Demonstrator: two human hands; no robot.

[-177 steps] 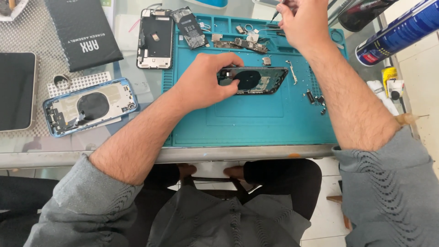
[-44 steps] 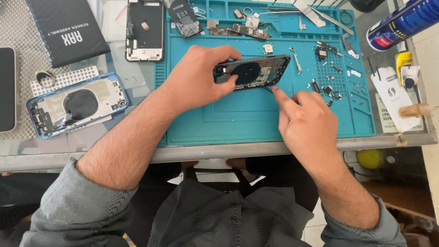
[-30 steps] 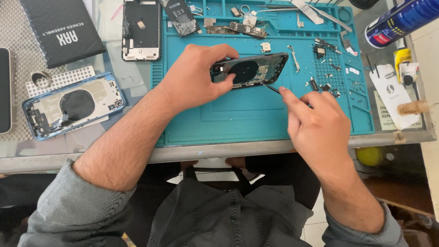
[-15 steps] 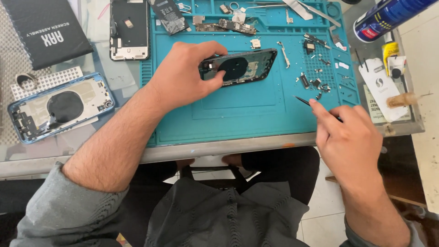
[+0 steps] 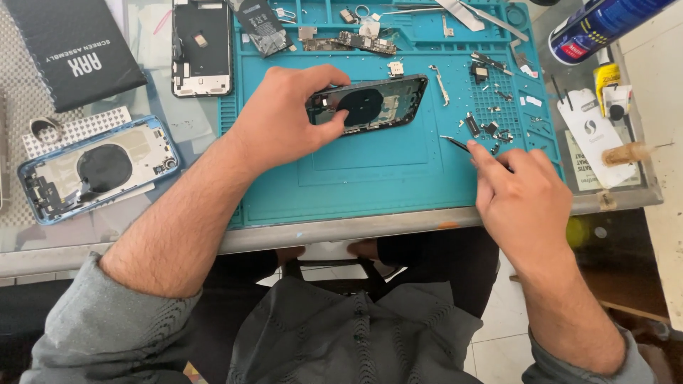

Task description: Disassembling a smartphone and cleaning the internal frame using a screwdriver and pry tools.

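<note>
— On the blue mat (image 5: 370,185), how far along is the work?

— I'd judge it about midway. My left hand (image 5: 284,117) is clamped on the dark phone frame (image 5: 370,105), which lies open side up near the middle of the mat, thumb on its near edge, fingers over its left end. It is stripped: no screen on it, and the round coil shows inside.

— And the right hand?

— My right hand (image 5: 523,203) is pinched shut on the tweezers (image 5: 459,144), near the front right corner of the mat. Their tip points at the small loose parts (image 5: 491,117) on the right of the mat, apart from the frame. Whether the tip carries anything I cannot tell; it's too small to see.

— What looks left to do?

— Plenty, I think. The circuit board (image 5: 356,41) and the battery (image 5: 261,25) lie out along the far edge, and the screen (image 5: 202,46) lies face down just off the mat's left corner. None of it sits in the frame.

— And around the mat?

— A glass tabletop (image 5: 142,235) carries it all. To my left lies a second frame, a blue one (image 5: 96,169), with a black box (image 5: 71,53) beyond it. To the right are a blue spray can (image 5: 605,25) and a white card (image 5: 594,135). Below the table edge I see my lap and pale floor tiles (image 5: 498,341).
</note>
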